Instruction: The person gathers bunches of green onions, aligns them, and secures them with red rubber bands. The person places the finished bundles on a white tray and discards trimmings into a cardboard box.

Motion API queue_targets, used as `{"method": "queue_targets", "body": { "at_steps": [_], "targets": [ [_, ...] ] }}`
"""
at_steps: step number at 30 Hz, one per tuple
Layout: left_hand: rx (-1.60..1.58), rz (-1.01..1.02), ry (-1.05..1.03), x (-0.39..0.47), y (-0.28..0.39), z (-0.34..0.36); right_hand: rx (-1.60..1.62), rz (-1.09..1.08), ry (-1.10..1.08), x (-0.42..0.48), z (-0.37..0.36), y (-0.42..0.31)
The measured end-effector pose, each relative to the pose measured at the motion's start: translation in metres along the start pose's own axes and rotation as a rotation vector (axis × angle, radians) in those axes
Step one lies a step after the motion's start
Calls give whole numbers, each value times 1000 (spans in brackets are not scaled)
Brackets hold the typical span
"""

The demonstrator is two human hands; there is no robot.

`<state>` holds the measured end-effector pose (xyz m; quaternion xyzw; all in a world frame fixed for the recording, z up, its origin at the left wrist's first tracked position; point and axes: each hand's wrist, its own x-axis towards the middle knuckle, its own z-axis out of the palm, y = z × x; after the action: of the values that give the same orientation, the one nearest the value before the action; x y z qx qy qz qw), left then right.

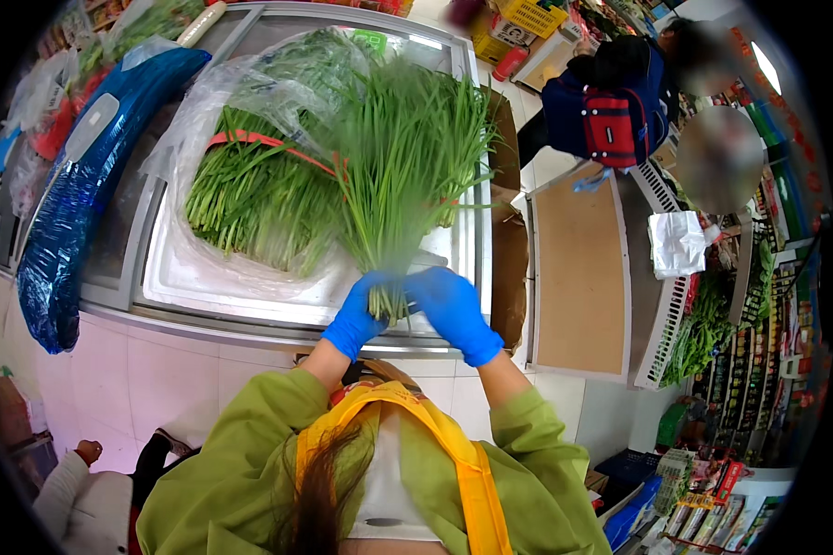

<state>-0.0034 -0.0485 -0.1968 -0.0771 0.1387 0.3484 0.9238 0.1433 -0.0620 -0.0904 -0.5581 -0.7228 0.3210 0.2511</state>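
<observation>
A loose bunch of garlic chives (396,187) fans out away from me, its cut stem ends pointing toward my body. My left hand (357,316), in a blue glove, grips the stems low down. At the stems' other side is my gloved right hand (451,305), its fingertips partly hidden and blurred, so its hold is unclear. Beyond and to the left lies a thick bundle of chives (264,201) bound with a red band (278,142), partly covered by a clear plastic bag (173,159). Both rest over a white foam tray (250,291).
A metal-framed glass-topped case (132,243) supports the tray. A long blue plastic-wrapped roll (90,187) lies along its left. Cardboard (510,270) and a tan panel (579,277) stand right. One person with a blue-red backpack (604,104) is at upper right; another person's sleeve (62,492) shows lower left.
</observation>
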Motion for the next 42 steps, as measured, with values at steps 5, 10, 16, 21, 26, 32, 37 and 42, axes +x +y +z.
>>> {"method": "queue_targets", "body": {
  "at_steps": [5, 10, 16, 21, 26, 32, 37, 42],
  "targets": [
    [96, 51, 11, -7, 0, 13, -132, 277, 48, -33, -7, 7],
    [34, 55, 7, 0, 1, -6, -152, 182, 57, -35, 18, 8],
    [36, 47, 44, -7, 2, -3, 117, 258, 142, -5, 13, 0],
    [79, 55, 112, -20, 4, 22, 145, 287, 163, 15, 9, 1],
    [510, 4, 170, -18, 10, 22, 1387, 483, -313, 52, 28, 58],
    [798, 4, -12, -27, 34, 51, 1460, 206, -371, 98, 20, 48],
    [1355, 432, 51, -12, 56, 58, 1268, 178, -72, 112, 1, 6],
    [1431, 823, -22, 25, 82, 18, 994, -11, 31, 116, 5, -1]
  ]
}}
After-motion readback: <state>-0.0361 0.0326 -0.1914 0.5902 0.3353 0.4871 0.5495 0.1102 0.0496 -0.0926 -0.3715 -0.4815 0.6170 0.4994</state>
